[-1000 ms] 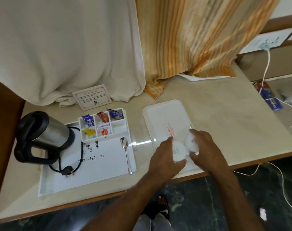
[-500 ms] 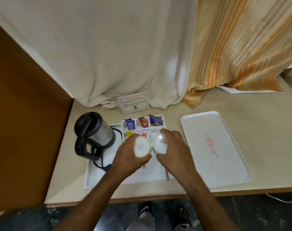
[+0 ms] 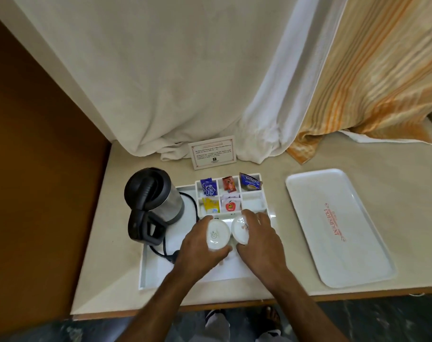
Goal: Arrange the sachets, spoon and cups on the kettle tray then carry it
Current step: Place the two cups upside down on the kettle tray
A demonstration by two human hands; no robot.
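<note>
My left hand (image 3: pixel 200 245) grips an upside-down white cup (image 3: pixel 218 235), and my right hand (image 3: pixel 259 239) grips a second upside-down white cup (image 3: pixel 240 232) beside it. Both cups are low over the middle of the white kettle tray (image 3: pixel 158 272). A black and steel kettle (image 3: pixel 153 201) stands on the tray's left, its cord (image 3: pixel 168 253) trailing in front. Several coloured sachets (image 3: pixel 228 196) sit in the tray's compartments at the back. The spoon is hidden by my hands.
An empty white serving tray (image 3: pixel 338 225) with red lettering lies to the right on the beige counter (image 3: pixel 279 169). A printed card (image 3: pixel 213 152) leans on white and orange striped curtains behind. A brown panel (image 3: pixel 37 169) walls the left side.
Both hands lifted the two cups off the serving tray and carried them left over the kettle tray. In the last half second they have lowered slightly.
</note>
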